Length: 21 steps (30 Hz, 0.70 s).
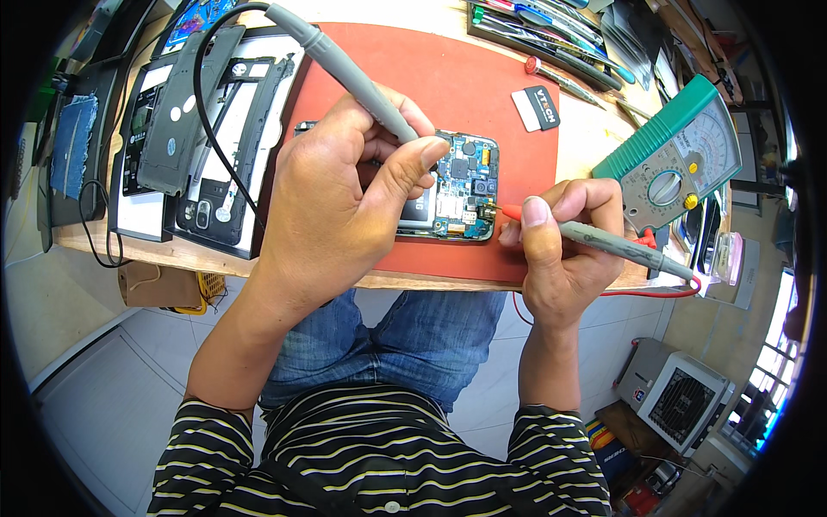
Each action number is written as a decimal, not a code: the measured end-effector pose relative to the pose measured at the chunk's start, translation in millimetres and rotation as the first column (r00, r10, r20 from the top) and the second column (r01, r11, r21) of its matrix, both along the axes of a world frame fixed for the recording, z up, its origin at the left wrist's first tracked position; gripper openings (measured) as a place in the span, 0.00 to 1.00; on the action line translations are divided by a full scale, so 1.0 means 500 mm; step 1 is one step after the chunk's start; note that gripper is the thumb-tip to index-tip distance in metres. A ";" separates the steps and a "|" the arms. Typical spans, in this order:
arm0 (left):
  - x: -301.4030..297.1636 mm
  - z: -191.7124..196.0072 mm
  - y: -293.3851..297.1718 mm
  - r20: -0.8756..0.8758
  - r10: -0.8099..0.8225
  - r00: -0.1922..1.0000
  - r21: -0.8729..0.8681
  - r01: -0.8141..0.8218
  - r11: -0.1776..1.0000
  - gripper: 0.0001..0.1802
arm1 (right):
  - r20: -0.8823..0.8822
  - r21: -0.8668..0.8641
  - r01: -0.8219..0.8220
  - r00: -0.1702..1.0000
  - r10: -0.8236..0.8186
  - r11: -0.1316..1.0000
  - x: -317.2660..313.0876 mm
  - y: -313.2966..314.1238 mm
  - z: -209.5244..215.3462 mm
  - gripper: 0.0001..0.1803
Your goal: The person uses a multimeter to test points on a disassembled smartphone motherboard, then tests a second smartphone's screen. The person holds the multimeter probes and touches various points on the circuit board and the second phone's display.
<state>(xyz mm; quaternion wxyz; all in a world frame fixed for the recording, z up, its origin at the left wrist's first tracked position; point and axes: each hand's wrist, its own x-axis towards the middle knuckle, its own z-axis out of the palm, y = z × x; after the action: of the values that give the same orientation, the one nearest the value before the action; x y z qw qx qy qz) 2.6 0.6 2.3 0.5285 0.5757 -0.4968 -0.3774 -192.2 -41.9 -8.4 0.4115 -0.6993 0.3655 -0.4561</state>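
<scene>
An opened smartphone lies on a red mat with its blue circuit board and part of its battery showing. My left hand is closed around a grey test probe with a black lead; it covers the phone's left part, and the probe's tip is mostly hidden by my fingers. My right hand grips a second grey test probe with a red collar and a red lead. Its metal tip points left at the board's lower right edge; whether it touches cannot be told.
A green-cased analog multimeter leans at the right. A shallow tray of phone covers and frames stands at the left. Pens and tools fill a black box at the back. A small black-and-white card and a screwdriver lie nearby.
</scene>
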 end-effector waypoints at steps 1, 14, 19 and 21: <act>0.000 0.000 0.000 0.001 0.001 1.000 0.000 -0.001 1.000 0.08 | -0.008 -0.003 0.000 1.000 0.000 1.000 0.000 0.000 0.000 0.11; 0.001 0.001 0.001 0.001 0.003 1.000 0.016 -0.003 1.000 0.08 | -0.006 0.023 -0.005 1.000 0.005 1.000 -0.001 0.001 0.002 0.11; -0.001 0.000 0.000 -0.005 0.002 1.000 0.003 -0.002 1.000 0.08 | 0.026 0.024 -0.008 1.000 0.007 1.000 0.002 0.002 0.002 0.11; 0.000 0.000 0.000 -0.009 -0.001 1.000 0.006 0.001 1.000 0.08 | 0.024 0.032 -0.010 1.000 0.010 0.999 0.002 0.002 0.003 0.11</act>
<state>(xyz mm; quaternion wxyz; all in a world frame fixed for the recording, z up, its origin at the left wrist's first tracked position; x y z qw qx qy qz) 2.5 0.7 2.5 0.5289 0.5753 -0.4936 -0.3818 -191.1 -40.8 -6.9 0.4294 -0.6888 0.3645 -0.4564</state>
